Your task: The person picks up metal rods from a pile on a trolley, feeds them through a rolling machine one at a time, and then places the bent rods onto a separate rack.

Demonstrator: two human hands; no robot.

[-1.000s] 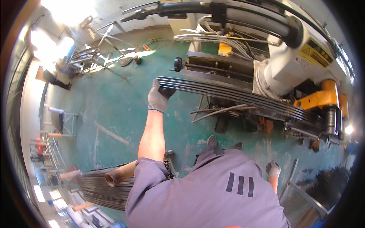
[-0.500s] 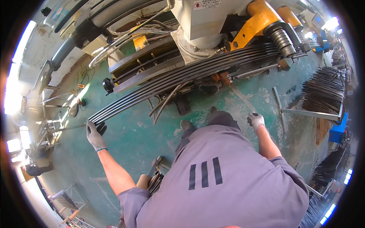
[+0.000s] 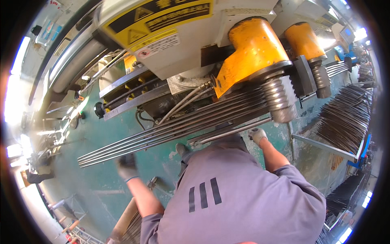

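1. While a grey bending machine fills the upper view, a yellow rectangular warning label with a black triangle slants across its top, a smaller white sticker just below.
2. Long steel rods run diagonally beneath the yellow cylinders.
3. Left hand, gloved and blurred, hangs just under the rods' free ends; grip unclear.
4. Right hand, well apart, touches a lower bar.

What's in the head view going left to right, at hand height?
Left gloved hand near the free ends of the long metal rods → dark shoe on the green floor → right gloved hand at a single rod → ribbed roller under the yellow housing → rack of dark rods.
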